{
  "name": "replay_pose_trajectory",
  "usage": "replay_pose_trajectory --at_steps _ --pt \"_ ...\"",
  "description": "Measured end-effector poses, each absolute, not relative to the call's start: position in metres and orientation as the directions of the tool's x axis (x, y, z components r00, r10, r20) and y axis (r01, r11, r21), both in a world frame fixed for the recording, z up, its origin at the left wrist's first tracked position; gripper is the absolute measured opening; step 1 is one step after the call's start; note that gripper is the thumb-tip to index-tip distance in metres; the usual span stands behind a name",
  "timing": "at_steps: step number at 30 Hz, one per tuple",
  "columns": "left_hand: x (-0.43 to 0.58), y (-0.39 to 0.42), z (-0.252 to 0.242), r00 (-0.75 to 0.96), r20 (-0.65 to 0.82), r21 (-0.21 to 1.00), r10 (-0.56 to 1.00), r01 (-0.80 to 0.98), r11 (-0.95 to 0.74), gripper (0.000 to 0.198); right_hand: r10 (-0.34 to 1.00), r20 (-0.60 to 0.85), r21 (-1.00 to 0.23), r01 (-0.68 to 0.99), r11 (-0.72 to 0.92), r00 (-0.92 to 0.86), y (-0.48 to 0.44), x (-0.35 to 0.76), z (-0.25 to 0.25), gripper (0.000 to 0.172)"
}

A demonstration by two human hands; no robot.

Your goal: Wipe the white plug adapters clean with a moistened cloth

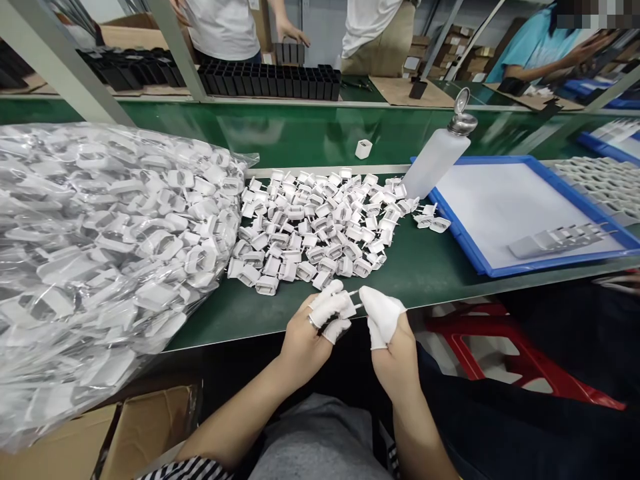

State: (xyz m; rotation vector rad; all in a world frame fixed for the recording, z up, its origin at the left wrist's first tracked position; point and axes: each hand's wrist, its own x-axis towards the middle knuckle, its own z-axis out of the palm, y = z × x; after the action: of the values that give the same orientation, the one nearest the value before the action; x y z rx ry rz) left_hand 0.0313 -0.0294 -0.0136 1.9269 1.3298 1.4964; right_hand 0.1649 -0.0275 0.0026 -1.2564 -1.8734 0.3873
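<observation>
Just past the table's front edge, my left hand (pixel 323 317), with white covers on its fingers, grips a small white plug housing (pixel 347 305). Its two metal pins point right, toward my other hand. My right hand (pixel 387 323) is closed close to those pins, a white cloth (pixel 383 308) bunched over its fingers. Whether the cloth touches the pins I cannot tell. Behind both hands spreads a loose pile of similar white plug housings (pixel 315 227), many with pins showing.
A big clear bag of white housings (pixel 115 253) fills the left. Right of the pile stand an open-lidded pump bottle (pixel 435 160) and a blue-rimmed tray (pixel 465 243) holding a row of housings. A red stool (pixel 475 340) is below. Co-workers stand opposite, behind black boxes (pixel 270 81).
</observation>
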Motion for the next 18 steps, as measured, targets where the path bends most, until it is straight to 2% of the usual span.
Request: replay_pose_trajectory --at_steps 3,5,7,9,10,12,14,16,18 --pt "0.028 -0.029 -0.013 0.028 0.593 0.698 0.804 0.479 -0.532 0.028 0.899 0.376 -0.509 0.760 0.403 -0.225 -0.030 0.164 0.005 0.043" --pt "0.026 -0.029 -0.012 0.015 0.557 0.743 0.830 0.438 -0.506 0.028 0.898 0.361 -0.422 0.814 0.399 -0.253 -0.032 0.163 0.007 0.042" --pt "0.025 -0.028 -0.012 -0.034 0.423 0.862 0.905 0.323 -0.391 0.029 0.871 0.408 -0.380 0.817 0.434 -0.272 -0.033 0.161 0.009 0.041" --pt "0.026 -0.027 -0.011 -0.071 0.197 0.976 0.978 0.111 -0.189 0.030 0.828 0.483 -0.373 0.790 0.487 -0.283 -0.033 0.160 0.008 0.040" --pt "0.026 -0.026 -0.010 -0.064 0.082 0.996 0.995 -0.020 -0.083 0.031 0.808 0.517 -0.378 0.772 0.511 -0.283 -0.032 0.160 0.007 0.041" --pt "0.027 -0.024 -0.007 -0.023 -0.076 0.957 0.997 -0.281 0.067 0.030 0.765 0.574 -0.392 0.722 0.571 -0.293 -0.029 0.160 0.001 0.046" --pt "0.027 -0.022 -0.003 0.001 -0.141 0.871 0.990 -0.475 0.124 0.030 0.724 0.604 -0.402 0.658 0.637 -0.333 -0.024 0.161 -0.008 0.051" --pt "0.025 -0.020 0.002 0.028 -0.185 0.805 0.982 -0.570 0.167 0.030 0.709 0.601 -0.432 0.596 0.677 -0.369 -0.020 0.163 -0.017 0.052" --pt "0.022 -0.019 0.006 0.103 -0.230 0.778 0.968 -0.578 0.246 0.034 0.745 0.579 -0.523 0.549 0.652 -0.333 -0.017 0.167 -0.025 0.048"
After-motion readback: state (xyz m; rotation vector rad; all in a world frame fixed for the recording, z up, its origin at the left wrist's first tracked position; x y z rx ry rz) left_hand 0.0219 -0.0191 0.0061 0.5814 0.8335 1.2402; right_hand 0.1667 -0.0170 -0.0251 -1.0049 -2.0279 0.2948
